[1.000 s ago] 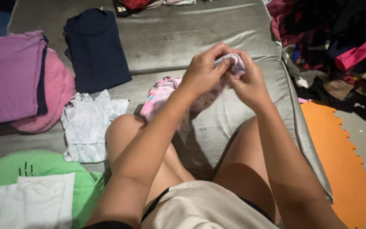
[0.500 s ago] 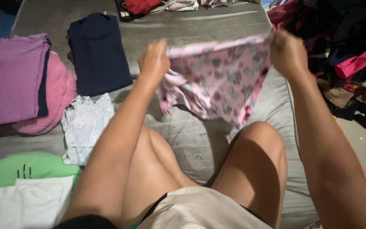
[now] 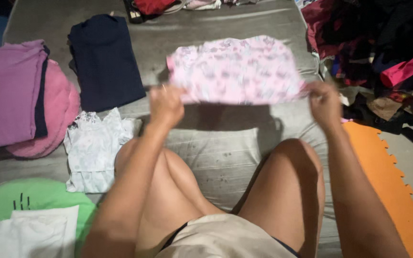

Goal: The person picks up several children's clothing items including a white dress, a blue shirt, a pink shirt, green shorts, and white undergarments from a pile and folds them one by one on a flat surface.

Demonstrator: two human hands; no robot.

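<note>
The pink printed cotton garment (image 3: 237,69) is stretched wide above the grey mattress (image 3: 216,153), its long axis running side to side between the hands. The left hand (image 3: 166,105) pinches the near left corner; the right hand (image 3: 325,101) pinches the near right corner, though blur makes the exact finger hold hard to read. The cloth fans away from both grips, toward the far end of the mattress, each hand equally near its own edge. A folded navy top (image 3: 103,59) lies to the left, apart.

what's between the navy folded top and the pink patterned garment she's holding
Only bare grey mattress lies between the navy folded top and the pink patterned garment, as the head view shows; nothing rests in that gap.
</note>
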